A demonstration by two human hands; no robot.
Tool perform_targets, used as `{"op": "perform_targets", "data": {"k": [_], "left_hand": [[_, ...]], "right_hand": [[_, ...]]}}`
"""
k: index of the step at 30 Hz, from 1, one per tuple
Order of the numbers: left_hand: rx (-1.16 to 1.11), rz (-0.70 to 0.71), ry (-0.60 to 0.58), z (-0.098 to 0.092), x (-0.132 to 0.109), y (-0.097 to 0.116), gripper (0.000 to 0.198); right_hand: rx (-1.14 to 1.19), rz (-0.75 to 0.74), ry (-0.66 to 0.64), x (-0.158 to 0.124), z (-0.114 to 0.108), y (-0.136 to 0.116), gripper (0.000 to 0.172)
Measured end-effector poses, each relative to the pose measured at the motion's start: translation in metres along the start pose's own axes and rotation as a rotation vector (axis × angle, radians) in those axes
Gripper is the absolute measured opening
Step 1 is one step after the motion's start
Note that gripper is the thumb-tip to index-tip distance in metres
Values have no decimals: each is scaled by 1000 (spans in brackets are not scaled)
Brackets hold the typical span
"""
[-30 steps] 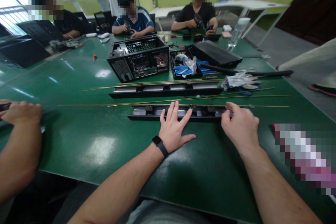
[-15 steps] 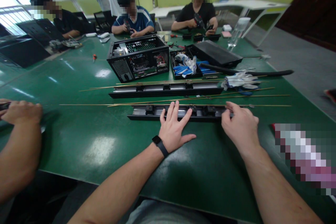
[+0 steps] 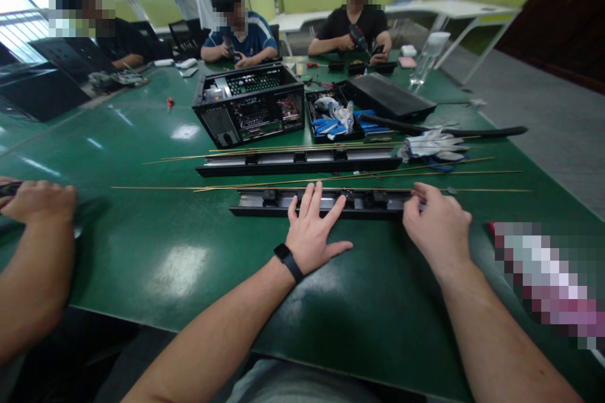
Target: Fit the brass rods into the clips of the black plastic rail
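A black rail [image 3: 250, 211] with a silvery channel and several black blocks lies lengthwise on the green table [image 3: 123, 252]. My left hand [image 3: 309, 233], with a black watch on the wrist, rests spread over the middle of this rail. At the rail's right end my right hand [image 3: 437, 220] has thumb and index finger pinched on a thin brass rod [image 3: 496, 190], which runs along the rail's back edge and sticks out at both ends. Behind lies a second black rail [image 3: 302, 167], with more thin rods along it.
An open computer case [image 3: 250, 107], a black tray [image 3: 335, 132] with gloves, white gloves [image 3: 435, 143], a black tube [image 3: 496, 132] and a clear bottle [image 3: 428, 60] stand or lie farther back. At the left edge is another person's hand [image 3: 42, 201]. More people sit across the table.
My right hand has shifted slightly to the right, and the pinched rod has slid right with it. My left hand has stayed in place.
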State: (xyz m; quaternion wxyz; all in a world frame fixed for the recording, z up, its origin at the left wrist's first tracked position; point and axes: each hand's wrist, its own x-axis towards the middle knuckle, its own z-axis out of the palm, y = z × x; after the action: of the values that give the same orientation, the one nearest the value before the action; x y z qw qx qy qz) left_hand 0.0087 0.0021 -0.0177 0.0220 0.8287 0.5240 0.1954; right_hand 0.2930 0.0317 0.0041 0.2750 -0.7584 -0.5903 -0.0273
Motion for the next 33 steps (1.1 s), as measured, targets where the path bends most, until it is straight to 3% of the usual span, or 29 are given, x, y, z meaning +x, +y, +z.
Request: {"op": "perform_targets", "data": {"k": [22, 33], "left_hand": [[-5, -17, -18, -4, 2, 3, 117], [-5, -16, -19, -4, 2, 2, 115]], "right_hand": [[46, -89, -13, -5, 3, -7, 53], [-49, 34, -4, -2, -7, -7, 54]]}}
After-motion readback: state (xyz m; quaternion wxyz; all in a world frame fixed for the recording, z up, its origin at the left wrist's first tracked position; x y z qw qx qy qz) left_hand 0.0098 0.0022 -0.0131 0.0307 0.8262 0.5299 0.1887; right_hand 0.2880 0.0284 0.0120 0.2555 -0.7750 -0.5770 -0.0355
